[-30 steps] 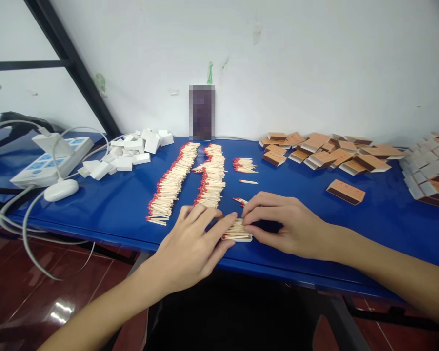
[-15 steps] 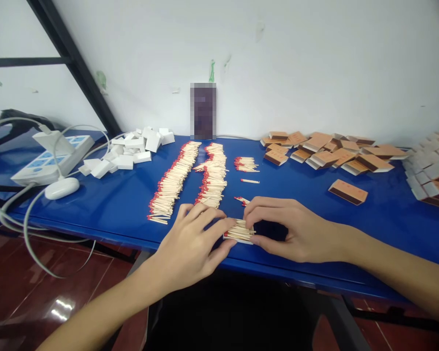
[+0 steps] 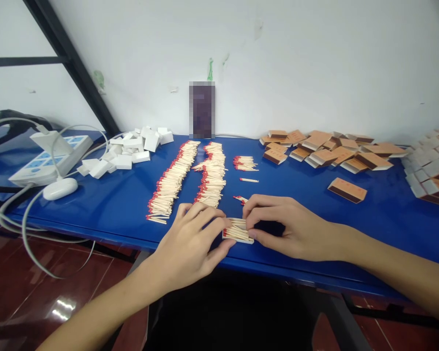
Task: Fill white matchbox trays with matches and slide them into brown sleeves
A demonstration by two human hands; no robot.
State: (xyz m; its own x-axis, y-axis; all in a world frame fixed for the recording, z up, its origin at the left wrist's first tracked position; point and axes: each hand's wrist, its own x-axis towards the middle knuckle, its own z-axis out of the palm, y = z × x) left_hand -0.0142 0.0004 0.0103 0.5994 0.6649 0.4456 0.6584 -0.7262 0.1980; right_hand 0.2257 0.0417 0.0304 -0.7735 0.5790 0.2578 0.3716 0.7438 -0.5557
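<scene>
A small white matchbox tray (image 3: pixel 237 231) filled with red-tipped matches lies near the front edge of the blue table (image 3: pixel 113 204). My left hand (image 3: pixel 190 241) grips its left end, thumb below and fingers bent over the top. My right hand (image 3: pixel 281 224) pinches its right end, fingertips pressed on the matches. Just behind my hands lie two long rows of matches (image 3: pixel 190 178), a small bundle of matches (image 3: pixel 245 163) and a few loose matches (image 3: pixel 249 180).
A heap of white inner trays (image 3: pixel 128 151) lies at the back left, next to a power strip (image 3: pixel 49 156) with cables. Orange matchbox sleeves (image 3: pixel 329 153) are piled at the back right, one sleeve (image 3: pixel 347 190) apart. More boxes (image 3: pixel 431 170) sit at the far right.
My left fingers have drawn back slightly, baring the red match heads at the tray's left end. My right fingertips have shifted a little on the tray. The tray stays in place.
</scene>
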